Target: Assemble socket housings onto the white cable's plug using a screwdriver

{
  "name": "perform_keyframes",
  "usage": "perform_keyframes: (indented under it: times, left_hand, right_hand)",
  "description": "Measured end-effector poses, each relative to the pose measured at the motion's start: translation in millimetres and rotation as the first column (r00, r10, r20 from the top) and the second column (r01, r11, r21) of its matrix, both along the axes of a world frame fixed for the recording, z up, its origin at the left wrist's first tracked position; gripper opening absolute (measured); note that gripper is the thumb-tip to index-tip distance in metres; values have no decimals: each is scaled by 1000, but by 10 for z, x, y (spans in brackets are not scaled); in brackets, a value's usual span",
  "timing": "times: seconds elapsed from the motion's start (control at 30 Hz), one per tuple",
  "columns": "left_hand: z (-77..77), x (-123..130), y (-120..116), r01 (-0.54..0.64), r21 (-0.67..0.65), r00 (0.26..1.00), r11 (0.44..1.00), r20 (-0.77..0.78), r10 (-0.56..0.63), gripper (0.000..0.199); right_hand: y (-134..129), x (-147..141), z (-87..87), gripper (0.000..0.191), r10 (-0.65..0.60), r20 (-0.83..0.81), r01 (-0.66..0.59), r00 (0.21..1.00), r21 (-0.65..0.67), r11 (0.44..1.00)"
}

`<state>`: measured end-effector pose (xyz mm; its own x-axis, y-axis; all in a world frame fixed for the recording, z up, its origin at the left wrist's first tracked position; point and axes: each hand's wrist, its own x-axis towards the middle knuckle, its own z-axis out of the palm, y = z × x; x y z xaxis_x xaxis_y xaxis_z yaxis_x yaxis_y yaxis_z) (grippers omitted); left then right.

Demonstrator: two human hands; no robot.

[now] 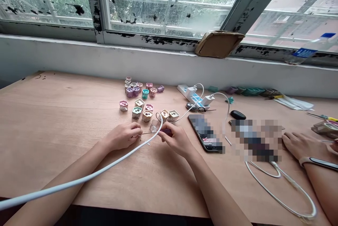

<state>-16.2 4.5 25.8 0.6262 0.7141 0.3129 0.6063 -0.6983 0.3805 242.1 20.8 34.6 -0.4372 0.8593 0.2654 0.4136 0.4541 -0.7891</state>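
My right hand is closed around the purple handle of a screwdriver, whose thin metal shaft points left. The shaft's tip reaches the fingers of my left hand, which are pinched together over the table; whatever they hold is hidden. Between and just behind the hands stands a clear plastic sharpener container. Tiny pale pieces lie below it. Beyond stand several pencil sharpeners with coloured tops, among them a teal sharpener, a yellow sharpener and a pink sharpener.
A white cable crosses in front of my hands. To the right are a phone, a power strip and a black case. Another person's hand rests at the far right. A cardboard box leans at the window.
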Motion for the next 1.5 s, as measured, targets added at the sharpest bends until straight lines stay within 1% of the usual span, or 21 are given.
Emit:
perform_keyframes:
  times: [0.07,0.17,0.37,0.47,0.57,0.77,0.9,1.03,1.17,1.33,1.5]
  left_hand:
    - [-4,-8,0,-4,-13,999,1000,32,5,19]
    - [-29,-20,4,-9,-17,998,1000,63,10,18]
    - [-83,-19,-8,-33,-30,989,999,142,37,16]
    - [-73,-3,-26,-46,-58,985,997,166,55,14]
    - [-55,12,-34,-45,-77,981,996,184,59,12]
    - [-72,3,-19,-45,-59,969,997,238,58,10]
    - [-87,-13,-19,-53,-41,966,998,250,61,10]
    - [-90,-16,-22,-37,-40,965,999,256,46,12]
    - [-82,-12,-22,-23,-28,964,999,266,29,13]
    - [-78,-7,-16,12,24,963,1000,269,-18,15]
    - [-82,-11,-16,13,28,960,1000,280,-20,15]
  right_hand:
    - [7,-11,-32,37,-50,-29,49,998,-23,999]
    - [22,-19,-68,43,-69,-70,66,995,-37,997]
    - [16,-33,-40,42,-75,-180,66,981,-56,996]
    - [0,-45,-19,43,-89,-225,78,970,-56,995]
    - [-10,-49,-16,43,-110,-256,90,960,-91,992]
    - [-9,-27,-35,40,-156,-316,118,936,-137,984]
    - [-9,-30,-47,40,-162,-337,113,927,-160,981]
    - [-9,-52,-52,38,-146,-349,90,926,-172,981]
    - [-1,-52,-61,37,-141,-348,86,927,-169,982]
    - [4,-37,-72,37,-140,-338,88,931,-166,982]
    - [5,-38,-64,36,-140,-333,90,932,-163,983]
